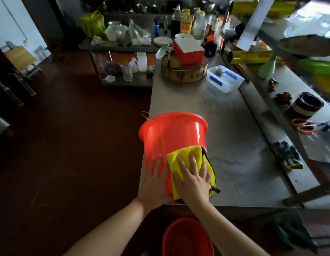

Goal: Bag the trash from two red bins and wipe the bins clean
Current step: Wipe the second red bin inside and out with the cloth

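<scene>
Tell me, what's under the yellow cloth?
The red bucket, lying on its side on the metal table. The right hand presses the yellow cloth against its wall. The covered patch cannot be seen.

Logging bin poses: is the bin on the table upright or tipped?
Tipped. The bin lies on its side, rim facing away, base toward the hands.

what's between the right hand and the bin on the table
Only the yellow cloth: the right hand presses it flat against the bin. The left hand lies bare on the bin beside it.
</scene>
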Available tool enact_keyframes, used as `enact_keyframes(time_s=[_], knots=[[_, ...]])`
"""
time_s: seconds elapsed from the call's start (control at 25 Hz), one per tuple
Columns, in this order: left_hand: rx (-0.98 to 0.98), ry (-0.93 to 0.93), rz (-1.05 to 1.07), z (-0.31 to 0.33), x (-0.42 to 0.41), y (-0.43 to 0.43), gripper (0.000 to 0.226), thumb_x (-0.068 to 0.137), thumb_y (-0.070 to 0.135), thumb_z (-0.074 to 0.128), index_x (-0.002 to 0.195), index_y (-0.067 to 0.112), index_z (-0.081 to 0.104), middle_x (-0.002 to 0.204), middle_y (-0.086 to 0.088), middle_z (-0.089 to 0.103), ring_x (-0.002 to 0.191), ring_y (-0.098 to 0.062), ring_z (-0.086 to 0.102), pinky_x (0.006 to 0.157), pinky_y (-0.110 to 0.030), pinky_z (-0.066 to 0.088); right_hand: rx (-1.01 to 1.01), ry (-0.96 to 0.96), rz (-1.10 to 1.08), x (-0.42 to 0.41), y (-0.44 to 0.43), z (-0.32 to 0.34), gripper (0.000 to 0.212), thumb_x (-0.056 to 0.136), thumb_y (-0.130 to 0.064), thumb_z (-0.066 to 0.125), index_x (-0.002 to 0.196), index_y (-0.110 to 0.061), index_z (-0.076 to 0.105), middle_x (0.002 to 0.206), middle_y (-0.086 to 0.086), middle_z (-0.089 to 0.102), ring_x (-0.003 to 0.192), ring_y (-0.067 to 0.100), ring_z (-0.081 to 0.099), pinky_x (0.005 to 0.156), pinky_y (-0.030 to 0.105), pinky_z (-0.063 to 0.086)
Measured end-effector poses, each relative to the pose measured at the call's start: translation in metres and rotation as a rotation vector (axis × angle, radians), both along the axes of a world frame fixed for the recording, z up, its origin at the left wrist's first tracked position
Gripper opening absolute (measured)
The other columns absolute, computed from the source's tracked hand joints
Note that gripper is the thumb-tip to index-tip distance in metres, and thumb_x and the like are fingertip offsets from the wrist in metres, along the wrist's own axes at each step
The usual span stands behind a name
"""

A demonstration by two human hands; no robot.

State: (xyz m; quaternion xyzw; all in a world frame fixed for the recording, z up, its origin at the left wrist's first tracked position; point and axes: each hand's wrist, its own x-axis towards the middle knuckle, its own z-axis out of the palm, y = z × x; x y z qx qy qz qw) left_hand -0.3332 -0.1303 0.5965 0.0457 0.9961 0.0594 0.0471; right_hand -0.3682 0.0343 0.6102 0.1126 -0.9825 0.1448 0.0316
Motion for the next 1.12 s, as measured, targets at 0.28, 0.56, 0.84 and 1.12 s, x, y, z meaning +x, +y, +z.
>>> enact_keyframes(time_s=[0.28,0.56,0.84,1.12], knots=[[0.182,0.04,0.126,-0.003,0.006,0.002,0.131,0.067,0.072,0.071,0.157,0.034,-0.016,0.162,-0.002,-0.032,0.148,-0.029,-0.032,0.116,-0.038,-0.017,0.001,-0.135,0.041,-0.111,-0.047,0.041,0.061,0.093,-0.075,0.025,0.15,-0.058,0.013,0.169,-0.01,-0.002,0.154,0.037,-0.009,0.118,0.062,0.011],[0.216,0.074,0.1,-0.007,0.0,0.011,0.134,0.065,0.069,0.075,0.157,0.036,-0.016,0.163,-0.002,-0.03,0.15,-0.034,-0.025,0.123,-0.054,0.006,-0.141,-0.199,-0.071,-0.137,-0.033,0.046,0.064,0.088,-0.079,0.025,0.148,-0.062,0.009,0.168,-0.013,0.003,0.153,0.038,0.006,0.118,0.06,0.016],[0.222,0.07,0.092,-0.003,-0.003,0.018,0.13,0.064,0.072,0.07,0.157,0.039,-0.014,0.164,0.0,-0.028,0.151,-0.035,-0.023,0.117,-0.065,0.019,-0.24,-0.2,-0.122,-0.054,0.028,0.014,0.067,0.084,-0.083,0.025,0.147,-0.066,0.009,0.168,-0.017,0.003,0.151,0.032,0.016,0.116,0.057,0.024],[0.261,-0.037,0.138,0.033,-0.019,0.05,0.131,0.059,0.081,0.063,0.15,0.046,-0.024,0.161,0.005,-0.034,0.15,-0.034,-0.025,0.12,-0.061,0.016,-0.381,-0.148,-0.135,-0.016,0.073,0.014,0.063,0.095,-0.059,0.052,0.152,-0.054,0.025,0.168,-0.014,0.01,0.151,0.032,0.018,0.118,0.055,0.026]])
